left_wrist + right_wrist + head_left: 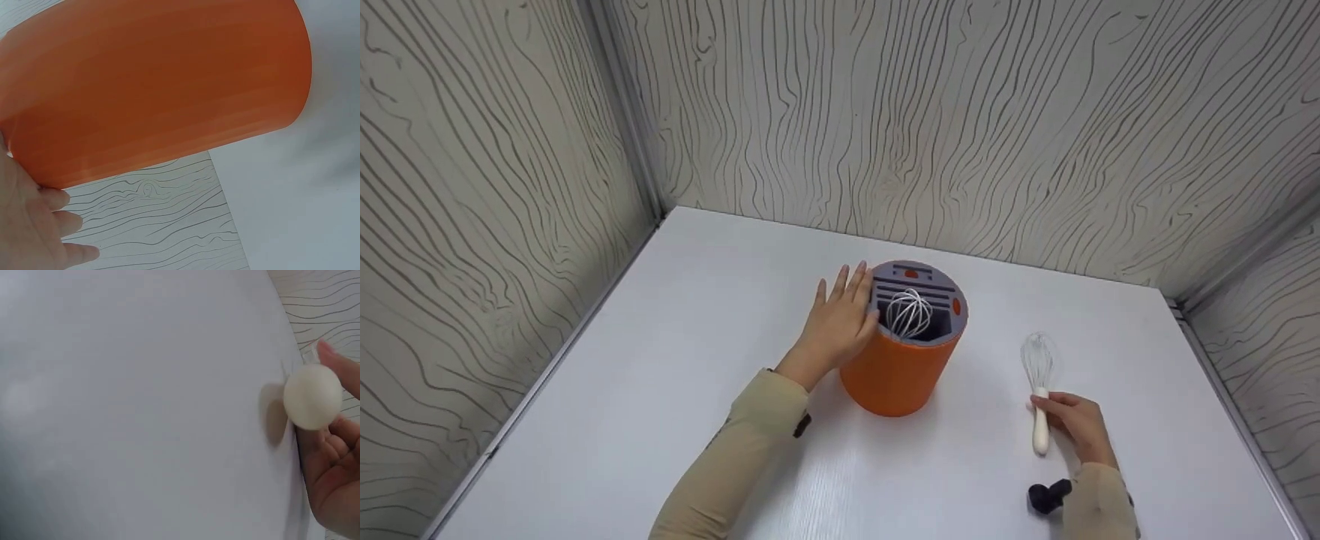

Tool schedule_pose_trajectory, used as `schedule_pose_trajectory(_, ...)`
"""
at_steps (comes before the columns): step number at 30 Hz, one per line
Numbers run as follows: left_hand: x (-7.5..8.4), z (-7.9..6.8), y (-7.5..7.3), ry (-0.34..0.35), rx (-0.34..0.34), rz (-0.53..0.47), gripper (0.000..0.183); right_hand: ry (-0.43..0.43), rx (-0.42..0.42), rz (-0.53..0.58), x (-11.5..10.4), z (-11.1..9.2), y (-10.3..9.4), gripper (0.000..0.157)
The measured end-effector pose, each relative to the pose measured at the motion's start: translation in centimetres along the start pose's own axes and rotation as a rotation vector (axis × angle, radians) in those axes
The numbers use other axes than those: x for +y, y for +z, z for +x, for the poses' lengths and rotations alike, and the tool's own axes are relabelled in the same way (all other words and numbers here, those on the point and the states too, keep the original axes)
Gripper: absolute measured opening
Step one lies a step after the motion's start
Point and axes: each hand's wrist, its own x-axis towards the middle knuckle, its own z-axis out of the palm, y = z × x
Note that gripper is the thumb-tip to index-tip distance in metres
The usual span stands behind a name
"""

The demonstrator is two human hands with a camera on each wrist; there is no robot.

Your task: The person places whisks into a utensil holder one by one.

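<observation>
At frame right, a person's right grip [1081,426] pinches a white whisk [1041,391]; at center, the straight-fingered left grip [838,324] touches an orange holder [894,379] containing another whisk [911,315].

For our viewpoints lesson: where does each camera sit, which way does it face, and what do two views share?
Head: on the head, facing forward and down at the table; left hand, right hand, sleeves.
Left wrist: on that wrist, facing the orange holder; left hand, partly.
Right wrist: on that wrist, facing the table and held whisk; right hand, partly.
Head and left wrist share the orange holder.
</observation>
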Motion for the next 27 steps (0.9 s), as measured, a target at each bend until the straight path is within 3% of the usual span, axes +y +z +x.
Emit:
schedule_pose_trajectory(8, -0.2, 0.1, -0.1, 0.01, 0.021, 0.004, 0.062, -0.025, -0.09, 0.122, 0.2, 0.4, -0.8, 0.02)
schedule_pose_trajectory(18, -0.2, -0.1, 0.1, 0.019, 0.017, -0.014, 0.063, -0.04, -0.133, 0.093, 0.8, 0.4, -1.2, 0.04)
schedule_pose_trajectory(27, -0.2, -0.1, 0.1, 0.03, 0.023, -0.008, 0.061, -0.048, -0.192, 0.135, 0.5, 0.3, -1.6, 0.03)
